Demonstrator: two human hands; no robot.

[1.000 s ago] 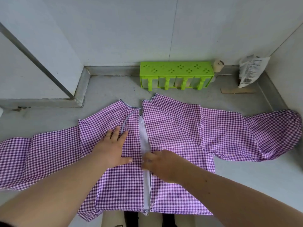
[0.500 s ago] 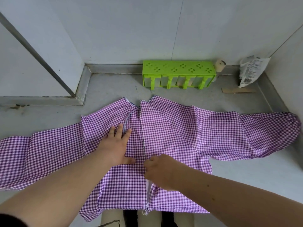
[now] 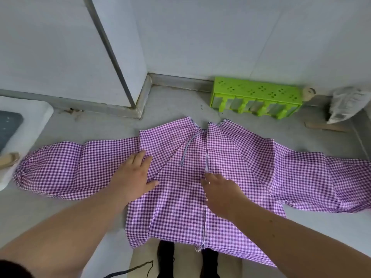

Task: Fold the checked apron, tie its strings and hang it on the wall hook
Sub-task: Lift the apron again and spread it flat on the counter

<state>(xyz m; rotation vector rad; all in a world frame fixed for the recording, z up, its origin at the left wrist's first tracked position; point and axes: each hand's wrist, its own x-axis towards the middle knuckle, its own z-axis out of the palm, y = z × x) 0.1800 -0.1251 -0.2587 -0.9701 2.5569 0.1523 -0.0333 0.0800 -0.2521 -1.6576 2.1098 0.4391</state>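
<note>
The purple-and-white checked apron (image 3: 236,157) lies spread flat on the grey counter (image 3: 170,105), sleeves stretched out to the left and right. Its two back panels meet along a centre seam. A thin string (image 3: 187,149) runs down from the neck opening. My left hand (image 3: 134,177) rests flat, fingers apart, on the left panel beside the left sleeve. My right hand (image 3: 220,193) presses on the centre seam, fingertips touching the panel edge. The wall hook is out of view.
A green plastic rack (image 3: 257,97) stands against the back wall, with a small beige object (image 3: 308,94) and a crumpled white bag (image 3: 347,105) to its right. A white board with a dark item (image 3: 22,121) sits at the left edge. The apron's hem hangs over the counter's front edge.
The view has swung left. My left hand slid left toward the sleeve. The centre gap between the panels has closed and my right hand stays on the seam.
</note>
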